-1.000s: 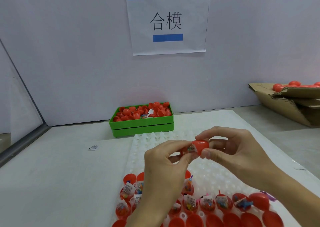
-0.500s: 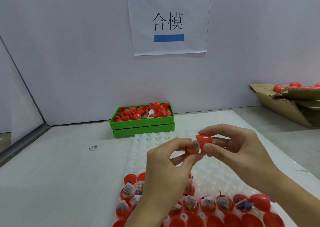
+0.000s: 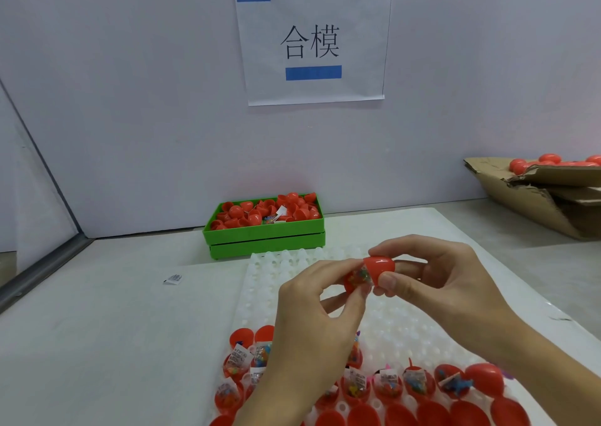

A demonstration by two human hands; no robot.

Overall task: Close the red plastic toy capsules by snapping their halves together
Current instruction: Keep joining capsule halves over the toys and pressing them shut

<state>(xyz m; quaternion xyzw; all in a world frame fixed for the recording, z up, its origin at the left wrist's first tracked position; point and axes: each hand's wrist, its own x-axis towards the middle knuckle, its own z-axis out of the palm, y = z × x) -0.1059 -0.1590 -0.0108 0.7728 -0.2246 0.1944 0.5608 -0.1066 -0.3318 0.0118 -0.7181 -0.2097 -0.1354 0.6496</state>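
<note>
White dimpled tray [image 3: 406, 321] covers the table's middle, open filled capsule halves [image 3: 387, 386] along its near rows; green bin [image 3: 265, 235] of red shells sits behind it; left hand [image 3: 312, 321] and right hand [image 3: 439, 282] both pinch one red capsule [image 3: 370, 271] above the tray, halves meeting, toy packet showing at the seam.

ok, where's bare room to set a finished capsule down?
Free: the tabletop left of the white tray, apart from a small packet, and the tray's middle rows. Crowded: its near rows of filled halves and the green bin.
</note>
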